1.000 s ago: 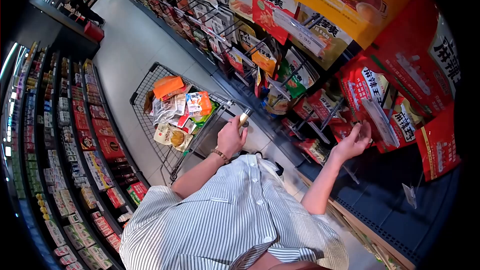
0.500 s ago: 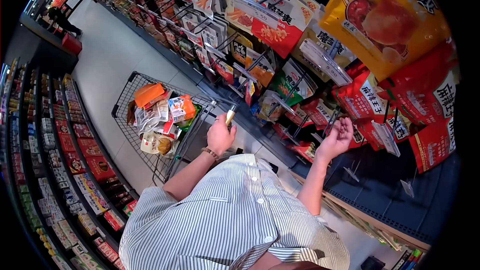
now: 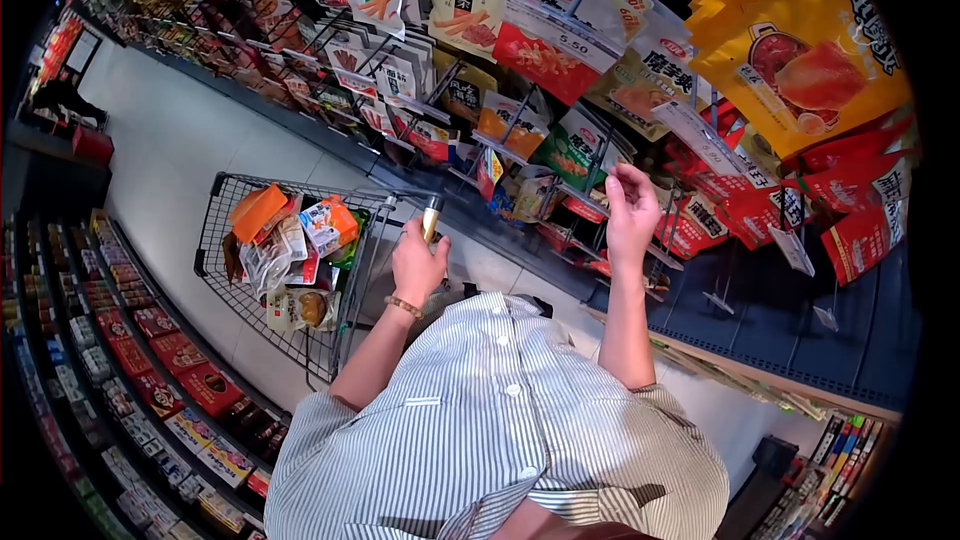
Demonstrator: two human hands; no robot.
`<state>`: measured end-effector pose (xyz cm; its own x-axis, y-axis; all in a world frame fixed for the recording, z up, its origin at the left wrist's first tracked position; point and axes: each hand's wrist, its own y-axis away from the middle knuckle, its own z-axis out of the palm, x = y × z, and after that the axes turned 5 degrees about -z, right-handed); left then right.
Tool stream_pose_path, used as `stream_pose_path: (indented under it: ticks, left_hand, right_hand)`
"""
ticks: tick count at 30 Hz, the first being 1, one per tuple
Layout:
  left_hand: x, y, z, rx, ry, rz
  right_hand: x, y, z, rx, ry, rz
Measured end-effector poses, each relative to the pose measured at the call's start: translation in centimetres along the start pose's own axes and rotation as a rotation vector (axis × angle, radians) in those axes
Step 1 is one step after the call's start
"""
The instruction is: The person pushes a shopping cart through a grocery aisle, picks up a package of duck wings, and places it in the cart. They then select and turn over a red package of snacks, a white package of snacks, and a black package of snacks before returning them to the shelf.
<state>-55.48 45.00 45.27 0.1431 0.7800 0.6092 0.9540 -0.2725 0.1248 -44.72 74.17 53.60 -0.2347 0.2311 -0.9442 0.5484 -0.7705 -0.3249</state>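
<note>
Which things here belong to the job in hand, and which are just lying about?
In the job:
- left hand, on the gold-and-black cart handle
- grey wire cart with colourful plastic packets
- right hand, partly open beside hanging snack packets

Just about:
- red boxes on dark shelves
- red, boxlike object down the aisle

Pale tiled floor (image 3: 240, 125) (glossy), dark shelving (image 3: 130, 380).

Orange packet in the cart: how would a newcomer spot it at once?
Find the wire shopping cart whose handle the left hand grips. In its heap, the orange packet lies at the upper left in this view. Its face looks almost plain orange, while the orange-and-white packet nearby has bold printing.
</note>
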Motion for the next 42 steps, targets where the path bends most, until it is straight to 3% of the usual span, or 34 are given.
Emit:
stream_pose_path:
  ticks: [7, 11, 15, 17, 19, 21, 25, 27, 29, 31, 36, 42]
  left_hand:
    - [-2.5, -2.9, -1.7, 0.016, 0.037, 0.067]
    - [-2.6, -4.0, -3.4, -0.032, -0.037, 0.107]
    - [-2.7, -4.3, -5.0, -0.136, -0.253, 0.143]
    - [-2.5, -4.5, -5.8, -0.138, -0.301, 0.163]
    - [-2.2, -4.6, -6.6, -0.201, -0.344, 0.133]
    - [-2.6, -4.7, -7.1, -0.202, -0.325, 0.137]
    - [-1.6, -4.8, -8.3, -0.155, -0.278, 0.181]
    - [-0.6, -4.8, -9.0, -0.153, -0.265, 0.138]
    - [-0.7, -4.5, -9.0, -0.028, -0.161, 0.264]
    - [0.1, -4.4, -9.5, -0.047, -0.131, 0.251]
    - [1.2, -4.5, -10.7, -0.075, -0.047, 0.268]
    - [0.8, -5.5, -11.0, -0.066, 0.109, 0.312]
  right_hand:
    - [0.1, -1.8, 3.9, -0.129, 0.104, 0.166]
    - [1.5, -3.8, 5.3, -0.103, 0.075, 0.095]
    - [1.8, -6.6, 7.0, 0.033, 0.036, 0.191]
    - [2.0, -8.2, 8.1, 0.108, -0.02, 0.166]
    - [3.8, -10.0, 8.1, 0.0, -0.099, 0.044]
    - [4.6, -11.0, 8.6, -0.055, -0.141, 0.019]
    - [5.0, -11.6, 9.8, 0.079, -0.024, 0.005]
    - [3.7, -12.0, 10.8, 0.07, -0.143, 0.027]
    - [4.7, -12.5, 11.0, 0.108, -0.048, 0.043]
    - [4.4, -12.2, 11.5, 0.089, -0.223, 0.14]
    - [4.4, -11.8, 11.8, 0.116, -0.21, 0.094]
    - [0.7, -7.5, 11.4, 0.052, -0.361, 0.174]
